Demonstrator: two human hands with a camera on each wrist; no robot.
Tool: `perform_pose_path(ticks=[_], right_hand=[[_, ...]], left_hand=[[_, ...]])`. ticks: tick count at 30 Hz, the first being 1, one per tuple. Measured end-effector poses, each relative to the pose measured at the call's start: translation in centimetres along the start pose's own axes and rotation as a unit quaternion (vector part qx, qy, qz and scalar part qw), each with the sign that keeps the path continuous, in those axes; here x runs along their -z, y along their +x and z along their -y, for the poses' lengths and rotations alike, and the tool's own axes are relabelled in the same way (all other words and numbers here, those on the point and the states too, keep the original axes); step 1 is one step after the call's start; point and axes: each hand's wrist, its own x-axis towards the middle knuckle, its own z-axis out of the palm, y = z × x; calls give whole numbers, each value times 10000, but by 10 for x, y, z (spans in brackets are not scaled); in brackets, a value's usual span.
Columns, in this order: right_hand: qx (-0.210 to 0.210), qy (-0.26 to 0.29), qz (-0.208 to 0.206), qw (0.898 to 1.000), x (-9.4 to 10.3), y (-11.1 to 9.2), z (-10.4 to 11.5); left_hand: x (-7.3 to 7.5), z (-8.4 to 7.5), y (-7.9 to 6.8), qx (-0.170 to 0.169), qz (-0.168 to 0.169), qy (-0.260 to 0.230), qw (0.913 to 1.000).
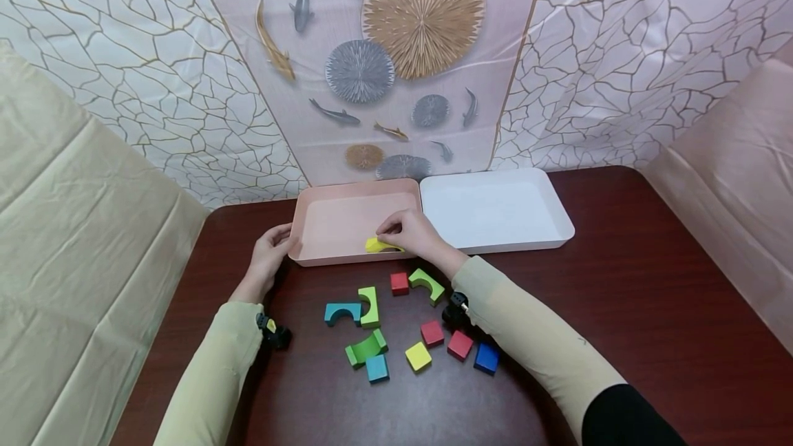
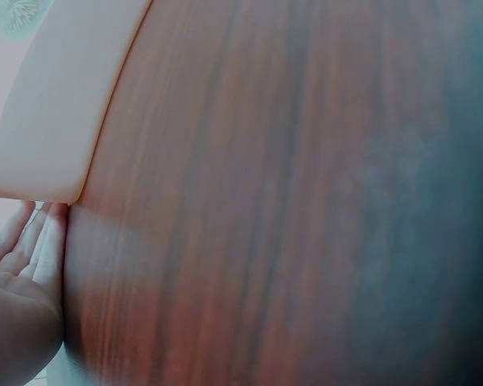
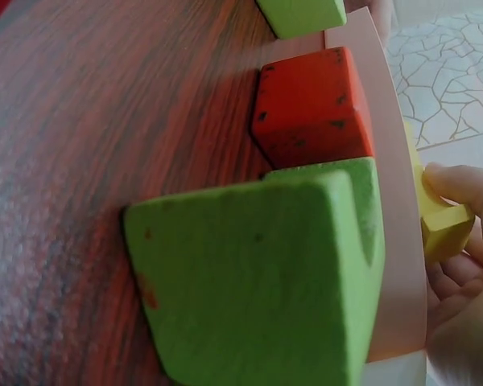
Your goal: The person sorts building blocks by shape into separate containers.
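My right hand (image 1: 411, 231) pinches a yellow arch block (image 1: 376, 246) over the front right part of the pink tray (image 1: 356, 259). In the right wrist view the yellow block shows between thumb and fingers, just past the tray wall. My left hand (image 1: 268, 255) is at the left end of the pink tray. In the left wrist view its fingers (image 2: 52, 241) reach out straight against the tray's end wall. In front of the tray, nearest my right wrist, lie a red cube (image 1: 399, 284) and a light green arch block (image 1: 427, 285).
A white tray (image 1: 495, 210) adjoins the pink one on the right. Nearer me lie a teal arch (image 1: 343, 310), green arches (image 1: 369, 308), a teal cube (image 1: 376, 368), a yellow cube (image 1: 418, 357), two red cubes (image 1: 432, 333) and a blue cube (image 1: 486, 358).
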Motion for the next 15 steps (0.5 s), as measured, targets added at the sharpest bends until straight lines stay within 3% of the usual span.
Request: perform_pose_path(ticks=[15], right_hand=[[112,170,-198,9996,-1,0,-7]], left_hand=[[0,-1,-1,18,-11,-29,10000]])
